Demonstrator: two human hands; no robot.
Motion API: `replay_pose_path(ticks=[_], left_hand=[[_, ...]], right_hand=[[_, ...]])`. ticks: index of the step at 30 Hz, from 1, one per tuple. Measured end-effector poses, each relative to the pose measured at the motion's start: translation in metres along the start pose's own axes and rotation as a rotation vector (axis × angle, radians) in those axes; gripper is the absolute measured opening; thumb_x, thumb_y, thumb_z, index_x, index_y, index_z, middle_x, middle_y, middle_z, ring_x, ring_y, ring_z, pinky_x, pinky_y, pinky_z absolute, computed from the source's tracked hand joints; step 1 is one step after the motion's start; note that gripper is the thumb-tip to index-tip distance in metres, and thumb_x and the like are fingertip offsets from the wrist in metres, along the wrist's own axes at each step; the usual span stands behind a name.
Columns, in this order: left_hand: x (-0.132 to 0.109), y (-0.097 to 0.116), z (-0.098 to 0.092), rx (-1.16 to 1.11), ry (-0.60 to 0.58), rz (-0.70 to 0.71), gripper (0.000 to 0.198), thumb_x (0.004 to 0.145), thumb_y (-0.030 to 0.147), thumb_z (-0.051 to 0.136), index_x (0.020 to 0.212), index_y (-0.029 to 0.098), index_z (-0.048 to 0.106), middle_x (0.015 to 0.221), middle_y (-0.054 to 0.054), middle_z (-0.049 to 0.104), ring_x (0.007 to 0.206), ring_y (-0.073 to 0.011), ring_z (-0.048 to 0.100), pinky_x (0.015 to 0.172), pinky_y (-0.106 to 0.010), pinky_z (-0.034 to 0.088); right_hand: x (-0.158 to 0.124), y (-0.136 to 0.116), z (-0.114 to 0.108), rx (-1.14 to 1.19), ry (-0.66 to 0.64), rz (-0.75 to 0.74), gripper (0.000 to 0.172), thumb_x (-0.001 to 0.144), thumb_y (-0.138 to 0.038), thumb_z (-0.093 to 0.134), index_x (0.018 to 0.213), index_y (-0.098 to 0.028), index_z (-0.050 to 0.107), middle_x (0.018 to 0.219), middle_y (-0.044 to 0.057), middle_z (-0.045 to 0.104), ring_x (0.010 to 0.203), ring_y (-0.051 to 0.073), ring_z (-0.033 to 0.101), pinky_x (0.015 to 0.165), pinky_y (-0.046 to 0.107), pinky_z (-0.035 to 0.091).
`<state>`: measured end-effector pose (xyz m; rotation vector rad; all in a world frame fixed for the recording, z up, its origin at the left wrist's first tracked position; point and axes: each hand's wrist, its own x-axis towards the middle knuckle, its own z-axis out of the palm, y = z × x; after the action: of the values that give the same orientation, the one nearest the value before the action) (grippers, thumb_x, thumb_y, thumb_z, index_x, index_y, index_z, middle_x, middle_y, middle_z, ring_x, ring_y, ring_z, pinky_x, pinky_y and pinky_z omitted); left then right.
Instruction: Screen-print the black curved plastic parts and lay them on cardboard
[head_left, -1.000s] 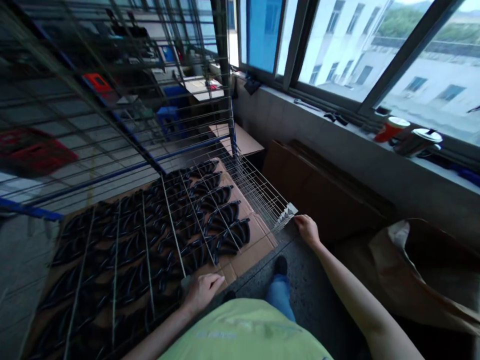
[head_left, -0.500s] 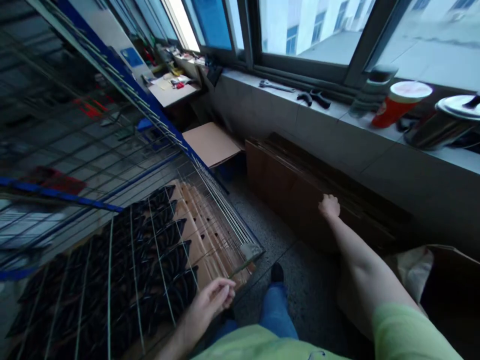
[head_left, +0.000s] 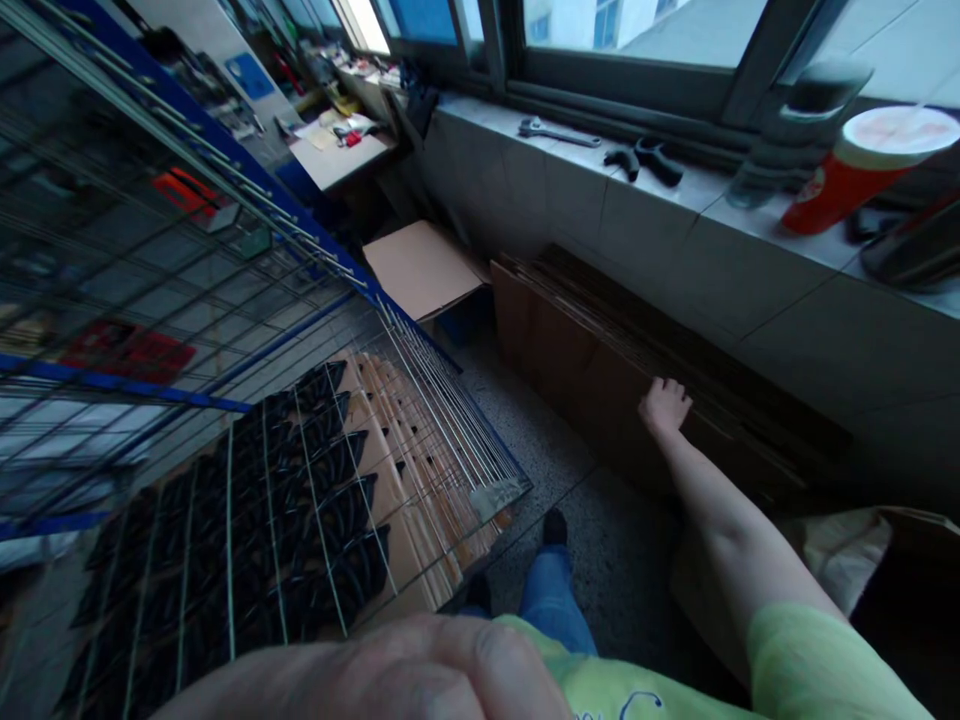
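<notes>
My right hand [head_left: 666, 405] reaches out to a row of flat cardboard sheets [head_left: 570, 350] standing on edge against the wall. Its fingers are hooked over their top edge. Close below the camera, my left hand [head_left: 450, 665] is raised before my chest with curled fingers. What those fingers hold, if anything, is hidden. To the left, a wire rack [head_left: 450, 430] carries stacked brown boards [head_left: 409, 515], with rows of black curved pieces [head_left: 330, 500] on the top one.
The window sill holds a wrench [head_left: 559, 132], black pipe-like pieces [head_left: 645, 160], a clear jar [head_left: 795, 130] and a red cup [head_left: 862, 170]. Another cardboard piece [head_left: 424, 268] lies flat beyond the rack. An open sack [head_left: 847, 545] stands at lower right. A cluttered table [head_left: 341, 150] is farther back.
My left hand has come up from beside the rack's corner to close under the camera. My right hand stays at the cardboard's top edge, its fingers shifted slightly. The view has tilted down.
</notes>
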<state>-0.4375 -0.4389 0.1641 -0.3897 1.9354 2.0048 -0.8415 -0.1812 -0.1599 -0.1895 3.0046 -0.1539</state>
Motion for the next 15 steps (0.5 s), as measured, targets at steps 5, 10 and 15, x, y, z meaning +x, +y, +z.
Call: replay_pose_path(ticks=[5, 10, 15], left_hand=[[-0.005, 0.011, 0.016, -0.017, -0.148, 0.0, 0.04, 0.07, 0.071, 0.058, 0.097, 0.047, 0.076, 0.073, 0.0, 0.072, 0.08, -0.0259, 0.069, 0.056, -0.037, 0.058], [-0.015, 0.021, 0.014, 0.03, -0.11, -0.092, 0.033, 0.068, 0.068, 0.064, 0.093, 0.051, 0.075, 0.068, -0.001, 0.07, 0.08, -0.0286, 0.068, 0.051, -0.04, 0.056], [-0.014, 0.017, 0.02, -0.034, -0.169, -0.026, 0.034, 0.067, 0.07, 0.062, 0.084, 0.044, 0.078, 0.068, -0.003, 0.07, 0.081, -0.0265, 0.07, 0.053, -0.035, 0.057]], right_hand=[[-0.004, -0.006, -0.008, -0.011, -0.035, -0.034, 0.036, 0.092, -0.021, 0.044, 0.124, -0.007, 0.052, 0.124, 0.025, 0.054, 0.117, 0.035, 0.048, 0.092, 0.046, 0.039], [-0.012, -0.01, -0.007, -0.026, -0.109, -0.114, 0.038, 0.093, -0.03, 0.052, 0.126, -0.012, 0.053, 0.126, 0.022, 0.055, 0.117, 0.033, 0.051, 0.08, 0.037, 0.048], [-0.02, -0.022, 0.002, -0.062, -0.371, -0.221, 0.039, 0.092, -0.044, 0.056, 0.121, -0.018, 0.062, 0.115, 0.017, 0.066, 0.105, 0.03, 0.064, 0.078, 0.037, 0.051]])
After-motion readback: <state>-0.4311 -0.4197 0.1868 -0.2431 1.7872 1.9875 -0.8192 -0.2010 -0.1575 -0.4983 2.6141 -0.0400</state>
